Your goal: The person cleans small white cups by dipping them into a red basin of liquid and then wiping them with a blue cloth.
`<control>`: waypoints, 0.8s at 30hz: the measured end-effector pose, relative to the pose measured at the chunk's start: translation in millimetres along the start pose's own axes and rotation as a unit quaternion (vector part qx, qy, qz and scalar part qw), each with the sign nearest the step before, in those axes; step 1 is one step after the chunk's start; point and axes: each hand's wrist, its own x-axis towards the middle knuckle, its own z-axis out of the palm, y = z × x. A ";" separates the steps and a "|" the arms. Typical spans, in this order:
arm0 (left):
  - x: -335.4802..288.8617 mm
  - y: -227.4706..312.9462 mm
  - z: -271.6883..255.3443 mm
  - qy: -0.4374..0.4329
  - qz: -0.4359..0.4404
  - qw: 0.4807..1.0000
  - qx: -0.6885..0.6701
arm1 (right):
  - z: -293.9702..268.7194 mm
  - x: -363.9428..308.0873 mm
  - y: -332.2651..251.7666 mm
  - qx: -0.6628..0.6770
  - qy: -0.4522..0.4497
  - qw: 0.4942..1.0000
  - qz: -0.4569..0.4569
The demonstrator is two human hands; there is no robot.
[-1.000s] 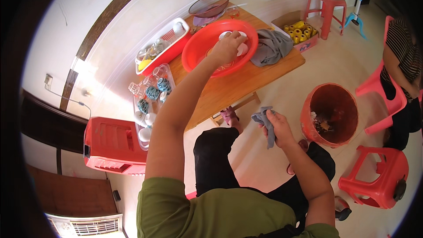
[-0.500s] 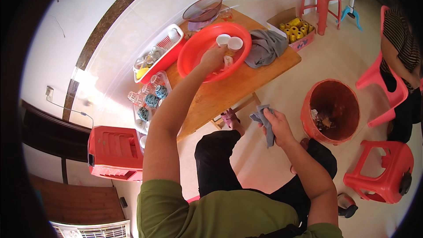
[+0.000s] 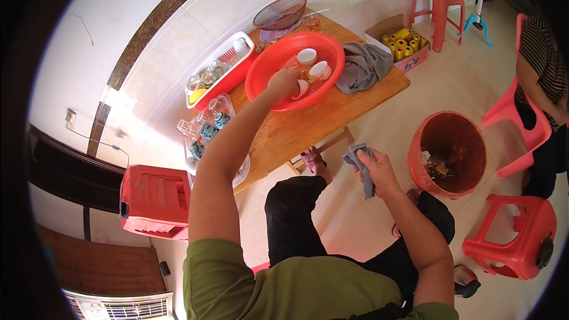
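Note:
My left hand (image 3: 285, 83) reaches into a wide red plastic basin (image 3: 258, 77) on the wooden table, its fingers closed round the edge of a small white cup (image 3: 302, 89). Two more white cups stand in the basin: one upright (image 3: 306, 56), the other tilted (image 3: 320, 70). Out over the floor, in front of the table, my right hand (image 3: 379, 172) grips a folded grey cloth (image 3: 366, 178).
Beside the basin lie a crumpled grey cloth (image 3: 364, 68), a white-and-red dish rack (image 3: 249, 58) and a clear tray of glasses and patterned cups (image 3: 208, 133). A red bin (image 3: 415, 163) stands right of the table. A person (image 3: 536, 77) sits on a pink chair (image 3: 533, 130).
My left hand now has a small white cup at its fingers, low in the basin. The tilted cup has shifted apart from the upright one. My right hand keeps the cloth.

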 end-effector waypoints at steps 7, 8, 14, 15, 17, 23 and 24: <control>7.7 -0.9 -6.3 -0.049 0.092 0.994 0.015 | 0.0 0.6 0.9 -0.018 0.026 0.999 -0.017; 7.6 -7.1 -6.0 -0.086 0.019 0.996 -0.018 | 0.3 0.5 0.3 -0.022 0.023 0.999 -0.018; -10.2 -2.9 -2.6 0.085 -0.006 0.996 0.019 | -3.7 0.9 0.7 -0.033 0.017 0.999 -0.016; -8.8 -1.2 -2.0 0.074 0.048 0.996 0.022 | -3.3 -0.8 -1.6 -0.032 0.020 0.999 -0.011; -7.3 -2.0 -4.9 0.054 0.150 0.987 0.030 | -1.5 -1.9 -2.0 -0.037 0.020 0.999 -0.012; -8.0 -22.9 -2.1 -0.013 -0.056 0.998 -0.003 | -4.7 1.3 2.7 -0.050 0.021 0.998 -0.043; -9.1 -18.3 -10.6 -0.038 -0.082 0.996 -0.012 | -5.2 0.9 1.8 -0.052 0.024 0.997 -0.051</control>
